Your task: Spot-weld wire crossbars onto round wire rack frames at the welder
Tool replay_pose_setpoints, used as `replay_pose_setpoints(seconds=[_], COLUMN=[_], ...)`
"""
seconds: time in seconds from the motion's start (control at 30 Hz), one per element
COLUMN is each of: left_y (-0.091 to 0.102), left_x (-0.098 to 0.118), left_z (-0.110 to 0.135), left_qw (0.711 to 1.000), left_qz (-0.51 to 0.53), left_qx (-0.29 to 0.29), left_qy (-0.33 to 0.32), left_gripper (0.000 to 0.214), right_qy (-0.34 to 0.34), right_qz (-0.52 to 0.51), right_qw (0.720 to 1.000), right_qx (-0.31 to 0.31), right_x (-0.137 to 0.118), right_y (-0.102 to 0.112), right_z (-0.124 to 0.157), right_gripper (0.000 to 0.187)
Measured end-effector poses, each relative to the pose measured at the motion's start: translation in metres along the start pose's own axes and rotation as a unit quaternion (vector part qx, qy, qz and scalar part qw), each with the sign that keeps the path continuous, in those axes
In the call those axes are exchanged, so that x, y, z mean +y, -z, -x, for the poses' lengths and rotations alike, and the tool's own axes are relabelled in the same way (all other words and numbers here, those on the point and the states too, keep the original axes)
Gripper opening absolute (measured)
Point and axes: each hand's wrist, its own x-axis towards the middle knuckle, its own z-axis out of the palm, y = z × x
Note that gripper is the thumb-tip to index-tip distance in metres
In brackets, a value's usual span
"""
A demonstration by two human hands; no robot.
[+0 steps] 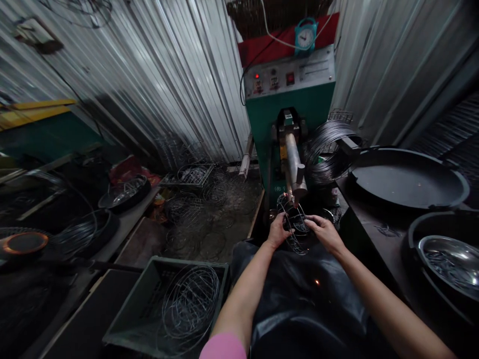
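Note:
A round wire basket frame [294, 227] is held under the metal electrode arm [295, 167] of a green welding machine [290, 107]. My left hand [277, 230] grips the frame's left side, fingers closed on the wire. My right hand [325, 230] holds its right side, fingers curled over the rim. A small spark glows where the electrode tip meets the wire. A dark apron covers my lap below the frame.
A green crate [130, 309] with finished wire frames sits at lower left. More wire frames [194, 199] lie piled on the floor. Coiled wire [325, 149], a large dark pan [407, 179] and a steel bowl [449, 259] stand on the right bench. Corrugated metal walls surround.

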Motion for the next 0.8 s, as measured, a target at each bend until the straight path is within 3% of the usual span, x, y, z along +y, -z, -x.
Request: replay_pose_setpoints(seconds=[0.13, 0.4, 0.57, 0.67, 0.8], left_y=[0.001, 0.006, 0.010, 0.008, 0.004], left_x=[0.000, 0.003, 0.014, 0.018, 0.016], left_z=[-0.002, -0.015, -0.009, -0.008, -0.015], left_qw=[1.000, 0.998, 0.997, 0.998, 0.989], left_qz=[0.017, -0.004, -0.049, -0.004, 0.077], left_qx=[-0.013, 0.001, 0.008, 0.007, 0.026], left_qy=[0.008, 0.062, 0.052, 0.069, 0.120], left_gripper=[0.060, 0.066, 0.060, 0.058, 0.057], right_qy=[-0.002, -0.036, -0.057, -0.035, -0.007], right_qz=[0.001, -0.015, -0.009, -0.004, 0.009], right_qw=[1.000, 0.999, 0.995, 0.996, 0.998], right_qx=[-0.014, -0.005, -0.082, -0.078, -0.055], right_x=[0.001, -0.013, 0.005, 0.004, -0.009], right_y=[0.001, -0.001, 0.014, 0.017, 0.012], right_z=[0.006, -0.014, 0.012, 0.015, -0.007], right_gripper=[0.031, 0.036, 0.037, 0.035, 0.032])
